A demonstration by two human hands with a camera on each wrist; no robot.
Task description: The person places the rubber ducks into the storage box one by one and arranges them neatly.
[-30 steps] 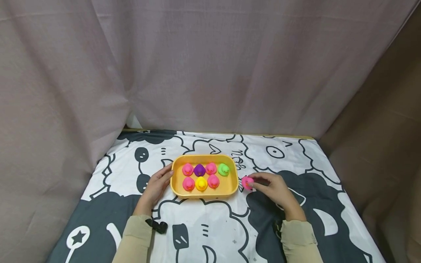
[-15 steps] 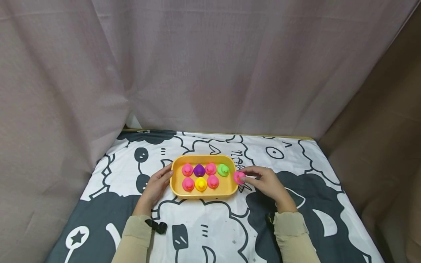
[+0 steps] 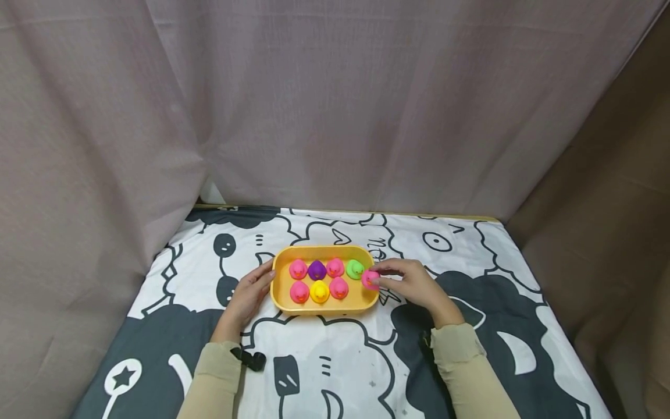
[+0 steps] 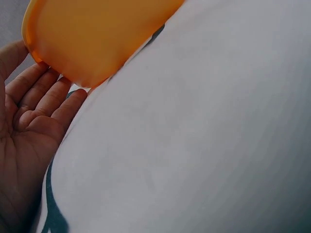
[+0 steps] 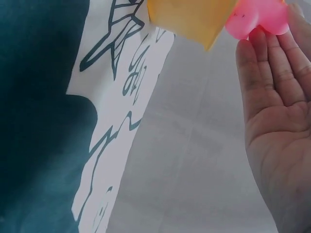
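Note:
A yellow tray [image 3: 324,311] lies on the patterned cloth with several small rubber ducks in two rows: pink, purple [image 3: 316,270], yellow [image 3: 320,291] and green [image 3: 355,269]. My left hand [image 3: 248,298] holds the tray's left end, thumb at the rim and fingers along the outer wall. In the left wrist view the tray's side [image 4: 102,39] hides the ducks. Between thumb and fingers my right hand [image 3: 413,285] pinches a pink rubber duck [image 3: 370,280] over the tray's right rim. The right wrist view shows that duck [image 5: 257,17] at the fingertips, beside the tray's corner [image 5: 194,22].
A black-and-white cartoon cloth [image 3: 324,361] covers the table. Grey-beige curtains [image 3: 335,105] hang behind it, and a darker curtain [image 3: 602,244] hangs at the right. A black strap with a small device [image 3: 251,359] sits at my left wrist.
My right hand has carried the pink duck leftward, from the cloth beside the tray to over its right rim. The left hand and tray have stayed in place.

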